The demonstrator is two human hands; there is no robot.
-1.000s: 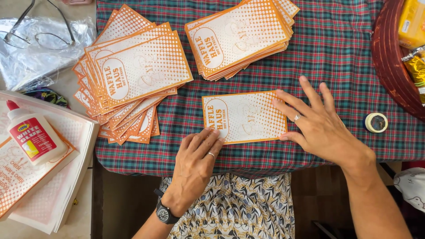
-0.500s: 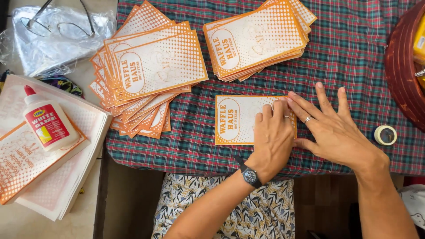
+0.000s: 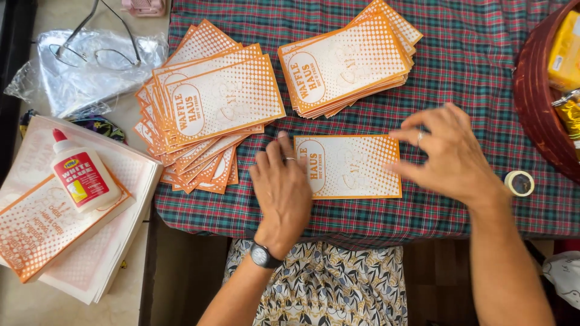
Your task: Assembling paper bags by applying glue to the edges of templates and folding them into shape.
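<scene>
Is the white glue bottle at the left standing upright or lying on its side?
Lying on its side. The glue bottle rests flat on a stack of printed sheets, its full front label facing up and its red cap pointing toward the upper left.

The orange-and-white card (image 3: pixel 349 166) looks like matt paper, as do the fanned stacks (image 3: pixel 211 105). Woven plaid cloth (image 3: pixel 471 66) covers the bench. The glue bottle (image 3: pixel 81 175) is smooth, slightly glossy plastic; the bag (image 3: pixel 78 78) is crinkled shiny film.

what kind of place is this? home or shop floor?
Likely a home craft table, not a workshop. A red-green plaid tablecloth covers it, stacks of orange-and-white printed paper sleeves are spread on it, and a white glue bottle with a red cap lies beside folded wire-frame eyeglasses.
</scene>
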